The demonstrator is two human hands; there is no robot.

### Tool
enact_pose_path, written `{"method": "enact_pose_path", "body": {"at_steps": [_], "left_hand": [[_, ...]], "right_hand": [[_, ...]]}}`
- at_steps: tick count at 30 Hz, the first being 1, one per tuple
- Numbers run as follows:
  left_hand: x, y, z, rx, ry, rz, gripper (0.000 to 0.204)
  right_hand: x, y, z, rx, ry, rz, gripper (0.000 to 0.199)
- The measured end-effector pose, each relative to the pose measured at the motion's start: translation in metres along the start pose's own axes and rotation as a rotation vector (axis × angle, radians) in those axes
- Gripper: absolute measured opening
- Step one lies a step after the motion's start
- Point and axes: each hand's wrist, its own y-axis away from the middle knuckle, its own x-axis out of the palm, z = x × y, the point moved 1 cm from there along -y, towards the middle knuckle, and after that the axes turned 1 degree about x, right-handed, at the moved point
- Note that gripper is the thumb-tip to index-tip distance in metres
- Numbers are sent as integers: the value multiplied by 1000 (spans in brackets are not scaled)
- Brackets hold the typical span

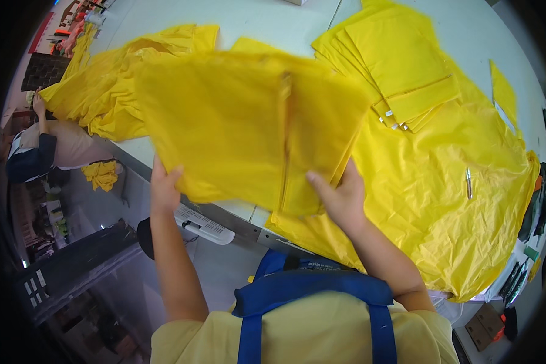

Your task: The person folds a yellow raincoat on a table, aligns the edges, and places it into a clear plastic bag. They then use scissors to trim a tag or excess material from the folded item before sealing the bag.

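A yellow fabric panel (224, 127) is held up above the table's front edge, slightly blurred. A folded seam runs down its right part. My left hand (165, 189) grips its lower left edge, the fingers behind the cloth. My right hand (344, 191) pinches the lower right edge, thumb on the front and the other fingers partly hidden. To the right lies a fanned stack of folded yellow panels (400, 60) with small white tags. It rests on a large crumpled yellow sheet (431, 224), where a small pair of thread snips (469, 183) also lies.
A heap of yellow fabric (118, 85) covers the table's left side. Another person's hand (39, 104) touches its far left end. The white table (267, 21) shows at the back. A white slotted plastic piece (206, 225) sits below the front edge. Cardboard boxes (485, 326) stand at the lower right.
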Motion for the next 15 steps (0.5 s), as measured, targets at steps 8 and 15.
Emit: {"method": "enact_pose_path", "body": {"at_steps": [8,15], "left_hand": [[30,-108,67,-43,-973,17,63],[80,2,112,-173,65,-572,61]], "right_hand": [[-18,-62,-109,69,533,-93,43],[-13,-56,-91,578,-476,-86,48]]}}
